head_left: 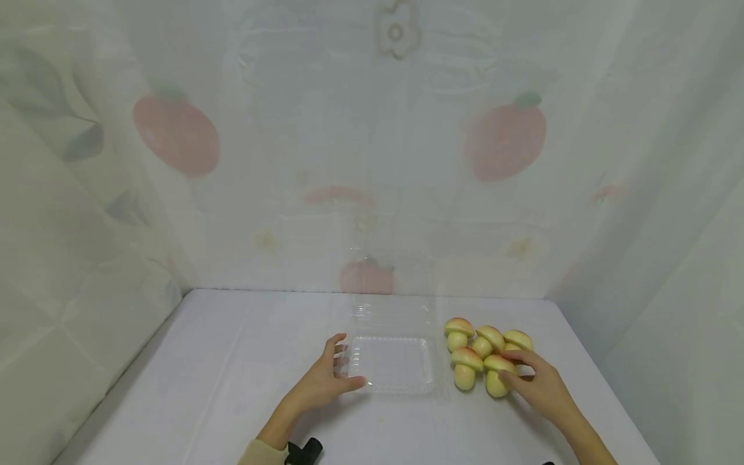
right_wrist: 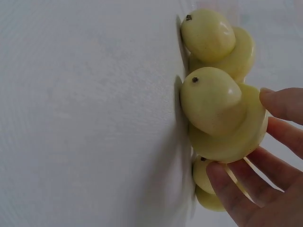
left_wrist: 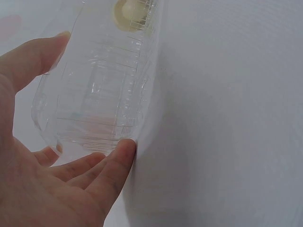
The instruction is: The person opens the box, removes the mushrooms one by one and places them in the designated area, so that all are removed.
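A clear plastic clamshell box (head_left: 401, 392) lies on the table with its lid (head_left: 395, 313) raised at the back. My left hand (head_left: 322, 382) holds the box's left side, thumb toward the front corner and fingers along the wall. Right of the box sit several toy mushrooms with pale yellow stems and orange-tinged caps. My right hand (head_left: 543, 389) grips the front-right mushroom (head_left: 496, 382) by its cap. In the right wrist view, thumb and fingers reach around the cap of this mushroom (right_wrist: 213, 101), its stem end facing the camera.
Another mushroom (head_left: 465, 374) sits just left of the gripped one, with more behind: one at back left (head_left: 459, 332), one in the middle (head_left: 488, 339) and one at back right (head_left: 519, 339). A white cloth covers the table (head_left: 227, 361). Fruit-printed curtains (head_left: 261, 161) enclose it.
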`<action>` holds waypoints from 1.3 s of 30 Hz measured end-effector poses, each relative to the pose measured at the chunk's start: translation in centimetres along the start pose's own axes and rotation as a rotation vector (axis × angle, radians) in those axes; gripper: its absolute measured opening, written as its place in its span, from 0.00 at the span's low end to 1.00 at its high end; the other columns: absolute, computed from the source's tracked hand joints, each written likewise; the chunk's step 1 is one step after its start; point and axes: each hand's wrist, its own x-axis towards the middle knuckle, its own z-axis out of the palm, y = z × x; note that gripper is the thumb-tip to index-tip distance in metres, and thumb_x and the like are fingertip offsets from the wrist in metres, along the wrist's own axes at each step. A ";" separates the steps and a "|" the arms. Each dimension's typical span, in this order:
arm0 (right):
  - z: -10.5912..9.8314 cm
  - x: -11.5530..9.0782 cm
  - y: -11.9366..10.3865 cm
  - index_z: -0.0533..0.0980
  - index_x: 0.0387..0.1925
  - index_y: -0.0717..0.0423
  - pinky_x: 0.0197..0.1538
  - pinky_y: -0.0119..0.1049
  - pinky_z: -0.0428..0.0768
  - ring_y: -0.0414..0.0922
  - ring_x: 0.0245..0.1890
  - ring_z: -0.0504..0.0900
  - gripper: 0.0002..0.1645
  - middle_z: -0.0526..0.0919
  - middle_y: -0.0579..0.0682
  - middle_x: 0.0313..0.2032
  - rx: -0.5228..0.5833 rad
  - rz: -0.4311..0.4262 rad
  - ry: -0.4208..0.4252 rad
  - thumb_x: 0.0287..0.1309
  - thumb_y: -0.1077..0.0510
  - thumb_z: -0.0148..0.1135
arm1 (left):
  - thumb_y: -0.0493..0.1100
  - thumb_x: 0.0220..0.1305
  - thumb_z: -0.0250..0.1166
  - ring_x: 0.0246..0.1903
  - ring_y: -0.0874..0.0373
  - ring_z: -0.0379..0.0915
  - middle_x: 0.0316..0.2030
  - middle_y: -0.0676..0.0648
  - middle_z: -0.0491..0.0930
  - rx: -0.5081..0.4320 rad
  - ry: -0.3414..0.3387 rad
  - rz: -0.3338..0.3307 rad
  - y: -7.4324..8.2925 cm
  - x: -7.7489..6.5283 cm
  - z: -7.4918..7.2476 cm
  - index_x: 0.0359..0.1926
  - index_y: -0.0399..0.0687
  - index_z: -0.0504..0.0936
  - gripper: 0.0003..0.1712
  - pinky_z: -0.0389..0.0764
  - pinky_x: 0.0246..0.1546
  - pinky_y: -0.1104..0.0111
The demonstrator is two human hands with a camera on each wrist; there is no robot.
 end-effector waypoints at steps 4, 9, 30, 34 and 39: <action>-0.2 0.0 -0.3 0.80 0.53 0.59 0.42 0.31 0.84 0.37 0.50 0.80 0.21 0.85 0.54 0.50 -0.004 -0.001 0.007 0.60 0.57 0.74 | 0.56 0.55 0.79 0.68 0.31 0.62 0.72 0.31 0.60 0.003 0.000 0.003 -0.1 0.1 -0.1 0.79 0.48 0.48 0.62 0.70 0.61 0.38; -0.5 0.1 -1.0 0.81 0.52 0.59 0.42 0.33 0.85 0.48 0.50 0.80 0.20 0.84 0.54 0.50 -0.065 -0.028 0.027 0.60 0.57 0.74 | 0.55 0.55 0.79 0.68 0.31 0.62 0.72 0.30 0.60 -0.002 -0.007 0.007 0.0 0.1 -0.3 0.78 0.47 0.48 0.62 0.70 0.61 0.39; 1.0 -0.4 -3.6 0.83 0.46 0.60 0.52 0.60 0.77 0.59 0.52 0.81 0.17 0.85 0.55 0.49 -0.250 -0.284 0.105 0.53 0.64 0.75 | 0.54 0.57 0.78 0.68 0.33 0.64 0.72 0.31 0.60 -0.004 0.019 0.048 -0.2 -0.5 -0.8 0.79 0.43 0.49 0.60 0.76 0.60 0.48; 1.4 -0.6 -3.8 0.84 0.45 0.59 0.56 0.44 0.76 0.56 0.51 0.81 0.19 0.84 0.51 0.48 -0.263 -0.317 0.141 0.49 0.66 0.77 | 0.56 0.59 0.76 0.68 0.35 0.64 0.73 0.31 0.59 0.008 0.028 0.052 -0.1 -1.1 -1.0 0.78 0.43 0.51 0.58 0.77 0.60 0.50; 2.0 -0.8 -4.0 0.84 0.45 0.57 0.55 0.24 0.71 0.50 0.49 0.81 0.21 0.85 0.46 0.47 -0.258 -0.368 0.145 0.46 0.68 0.78 | 0.56 0.58 0.76 0.68 0.35 0.64 0.73 0.32 0.60 0.044 0.052 0.053 -0.1 -2.1 -1.3 0.78 0.42 0.53 0.57 0.76 0.60 0.48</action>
